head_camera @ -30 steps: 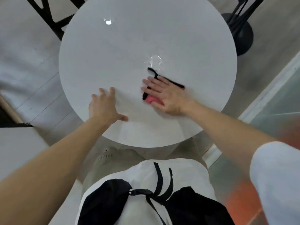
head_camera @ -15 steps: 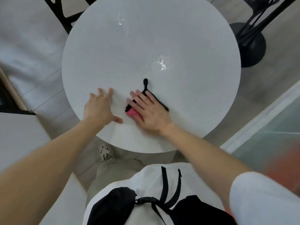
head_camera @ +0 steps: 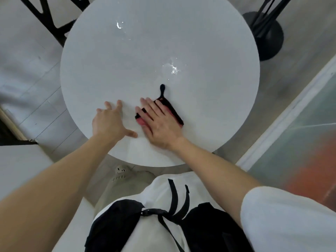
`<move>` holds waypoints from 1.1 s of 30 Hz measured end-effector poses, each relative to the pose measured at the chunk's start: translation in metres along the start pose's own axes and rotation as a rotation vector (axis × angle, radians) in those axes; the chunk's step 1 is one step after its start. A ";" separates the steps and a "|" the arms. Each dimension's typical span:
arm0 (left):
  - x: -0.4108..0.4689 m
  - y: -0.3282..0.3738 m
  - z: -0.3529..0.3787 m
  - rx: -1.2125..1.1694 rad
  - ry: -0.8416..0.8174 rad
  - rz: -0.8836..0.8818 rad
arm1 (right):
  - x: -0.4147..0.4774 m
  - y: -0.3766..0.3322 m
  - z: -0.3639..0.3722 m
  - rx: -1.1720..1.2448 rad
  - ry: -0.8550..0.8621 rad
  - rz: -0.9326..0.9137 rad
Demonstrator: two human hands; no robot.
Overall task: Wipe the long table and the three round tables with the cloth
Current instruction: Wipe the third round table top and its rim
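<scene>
Found the cloth (head_camera: 175, 114), pink with black edging, lying flat on the near half of the round worktop (head_camera: 145, 51), a little right of its middle. Saw it pinned beneath the right grip (head_camera: 160, 122), palm down, fingers (head_camera: 147, 104) straight and slightly spread, pointing away and to the left, pressed on top of the fabric rather than curled round it. Noted a pink corner showing at the left of that grip, a black edge band along its right side, and a thin black loop (head_camera: 162, 88) trailing from the cloth's far corner onto bare worktop. Saw the left grip (head_camera: 108, 122) just beside, likewise palm down and spread flat on the worktop near its left rim, thumb stretched toward the right grip and close to it, holding nothing. Farther across the worktop, picked out two glistening wet patches: one (head_camera: 172, 67) just beyond the loop, another (head_camera: 119, 25) near the far left. Beyond the rim, made out a black chair frame (head_camera: 45, 15) at the upper left and a black pedestal base (head_camera: 267, 39) at the upper right, both on a pale grey floor (head_camera: 27, 70). Noted a glass panel (head_camera: 309, 124) along the right. Nearest of all, saw a white shirt crossed by black straps (head_camera: 174, 197), a black bag (head_camera: 118, 224) and a pale shoe (head_camera: 121, 169) below the worktop's near edge.
</scene>
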State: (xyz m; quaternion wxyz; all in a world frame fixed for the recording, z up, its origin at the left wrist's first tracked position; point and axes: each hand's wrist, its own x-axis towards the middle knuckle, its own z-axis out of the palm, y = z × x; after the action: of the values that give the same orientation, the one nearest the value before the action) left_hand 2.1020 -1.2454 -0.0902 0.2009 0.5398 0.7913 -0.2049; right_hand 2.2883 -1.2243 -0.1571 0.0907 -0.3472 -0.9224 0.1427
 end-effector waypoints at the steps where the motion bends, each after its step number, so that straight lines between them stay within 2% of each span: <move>1: -0.001 0.001 0.000 -0.009 -0.002 -0.001 | -0.009 0.001 -0.002 0.020 -0.014 -0.070; 3: -0.001 0.001 0.000 -0.040 -0.004 -0.003 | -0.025 0.053 -0.016 -0.023 -0.034 -0.107; 4: -0.001 0.001 -0.001 -0.050 -0.007 0.002 | -0.035 0.091 -0.030 -0.072 -0.046 -0.030; 6: 0.001 0.001 -0.002 -0.052 -0.001 0.008 | -0.053 0.171 -0.063 -0.175 -0.027 0.247; 8: 0.001 0.001 0.000 -0.054 0.002 -0.001 | -0.062 0.221 -0.086 -0.250 -0.013 0.482; 9: 0.002 0.001 0.000 -0.058 0.005 -0.010 | -0.059 0.226 -0.086 -0.260 0.016 0.542; 11: 0.003 0.001 0.001 -0.066 0.003 -0.016 | -0.043 0.189 -0.071 -0.254 0.085 0.620; 13: 0.003 0.002 0.001 -0.076 -0.002 -0.014 | -0.031 0.118 -0.047 -0.198 0.125 0.548; 17: 0.001 0.002 0.001 -0.071 -0.017 -0.024 | -0.025 -0.011 0.000 -0.032 -0.007 0.076; 19: 0.002 0.000 0.003 -0.084 -0.013 -0.027 | -0.029 -0.009 0.003 -0.016 -0.072 -0.103; 21: 0.002 -0.001 0.002 -0.084 -0.014 -0.018 | -0.030 0.033 -0.007 -0.046 -0.124 -0.233; 23: 0.002 -0.001 0.000 -0.089 -0.011 -0.003 | -0.026 0.094 -0.028 -0.103 -0.146 -0.124; 26: 0.000 -0.001 0.001 -0.096 -0.001 0.003 | -0.011 0.200 -0.064 -0.186 -0.020 0.305; 28: 0.000 -0.002 0.002 -0.109 0.011 -0.004 | 0.004 0.233 -0.075 -0.203 0.034 0.552; 29: 0.000 -0.002 0.001 -0.119 0.016 -0.013 | 0.015 0.226 -0.073 -0.195 0.056 0.638; 31: 0.000 0.000 -0.001 -0.129 0.017 -0.032 | 0.032 0.174 -0.053 -0.189 0.097 0.629; 33: -0.001 0.003 0.000 -0.145 0.009 -0.051 | 0.036 0.103 -0.024 -0.141 0.079 0.344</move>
State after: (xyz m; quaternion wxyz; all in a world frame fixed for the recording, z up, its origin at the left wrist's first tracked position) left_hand 2.1049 -1.2455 -0.0894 0.2305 0.5045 0.8185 -0.1494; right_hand 2.3312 -1.1216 -0.1654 0.0764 -0.5105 -0.8530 0.0775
